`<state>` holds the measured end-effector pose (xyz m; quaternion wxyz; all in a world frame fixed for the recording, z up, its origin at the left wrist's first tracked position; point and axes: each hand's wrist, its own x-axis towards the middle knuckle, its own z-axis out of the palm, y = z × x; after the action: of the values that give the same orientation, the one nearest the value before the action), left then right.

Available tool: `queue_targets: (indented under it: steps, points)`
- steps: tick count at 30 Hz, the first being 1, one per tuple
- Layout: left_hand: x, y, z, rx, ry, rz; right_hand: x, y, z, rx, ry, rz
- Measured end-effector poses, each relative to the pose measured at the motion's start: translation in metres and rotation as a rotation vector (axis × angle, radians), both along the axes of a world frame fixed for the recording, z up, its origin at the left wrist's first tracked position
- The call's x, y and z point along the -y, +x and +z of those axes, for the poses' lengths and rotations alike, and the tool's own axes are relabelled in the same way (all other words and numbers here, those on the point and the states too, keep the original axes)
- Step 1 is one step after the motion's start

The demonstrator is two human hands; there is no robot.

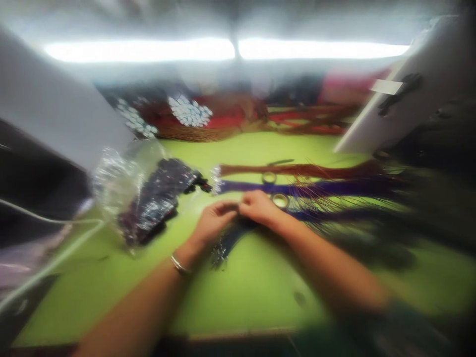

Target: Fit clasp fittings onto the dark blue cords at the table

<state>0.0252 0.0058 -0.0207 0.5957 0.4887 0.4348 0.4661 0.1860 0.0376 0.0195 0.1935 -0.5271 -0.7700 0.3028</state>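
In the head view, the fingers of the left hand point(215, 223) and right hand point(258, 207) are brought together and pinched narrow just above the dark wire bundle point(240, 235), though whatever is gripped between them cannot be made out. The bundle is spread on the green tabletop point(238, 302), near the blue wires point(241, 187) and two tape rolls point(280, 200), with the clear plastic bag point(148, 198) of dark parts placed to the left.

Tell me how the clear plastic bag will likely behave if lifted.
The clear plastic bag would probably sag and shift shape, as its film looks thin and crumpled. Its dark contents might slide out, since some seem to poke from the right side.
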Motion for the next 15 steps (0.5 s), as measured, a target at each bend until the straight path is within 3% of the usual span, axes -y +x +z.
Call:
queue_targets:
  steps: [4, 7, 11, 15]
  points:
    - [0.001, -0.001, 0.0, -0.002, 0.029, 0.002, 0.0, 0.001, -0.002, 0.047, 0.058, 0.017]
    - [0.001, -0.002, 0.0, 0.03, 0.054, 0.012, -0.003, 0.007, 0.006, 0.011, 0.097, 0.039]
    - [0.001, -0.005, -0.002, -0.02, 0.1, -0.042, -0.002, 0.035, 0.043, -0.182, 0.078, -0.058]
    - [0.003, -0.006, -0.007, -0.261, 0.253, -0.144, 0.014, 0.107, 0.084, -0.363, 0.006, -0.215]
